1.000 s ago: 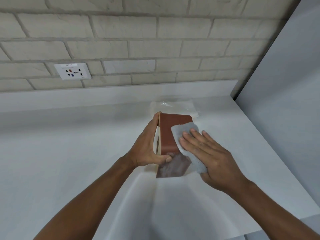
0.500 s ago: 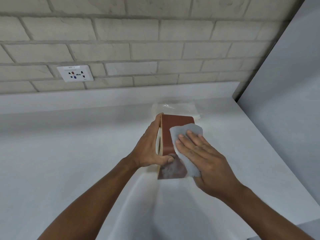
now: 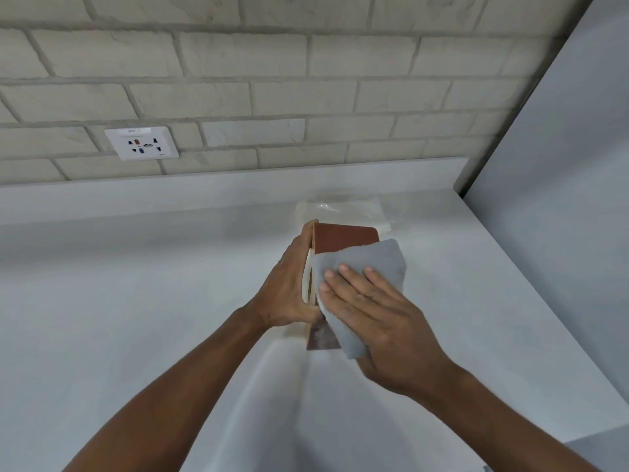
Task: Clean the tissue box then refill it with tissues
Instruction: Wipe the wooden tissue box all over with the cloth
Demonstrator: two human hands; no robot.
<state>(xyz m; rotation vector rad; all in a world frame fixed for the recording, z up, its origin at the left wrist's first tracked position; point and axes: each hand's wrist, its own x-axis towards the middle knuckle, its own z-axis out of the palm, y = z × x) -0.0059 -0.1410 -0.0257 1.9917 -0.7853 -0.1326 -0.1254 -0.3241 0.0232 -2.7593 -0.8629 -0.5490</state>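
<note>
Both forearms reach forward over the white counter (image 3: 136, 335). The right hand (image 3: 377, 315) lies flat, fingers straight and close together, pressing a grey cloth (image 3: 381, 260) against the right face of the tissue box (image 3: 343, 238). The left hand (image 3: 289, 287) grips the box from its left side, with the thumb at the near lower edge and the fingers running up the pale side. The brown box stands on end between the two hands; whether its lower end rests on the counter cannot be told. Just beyond the hands lies a clear plastic pack (image 3: 340, 209). Farther off, left of the left hand, a wall socket (image 3: 141, 143) sits in the brick wall (image 3: 306, 80).
</note>
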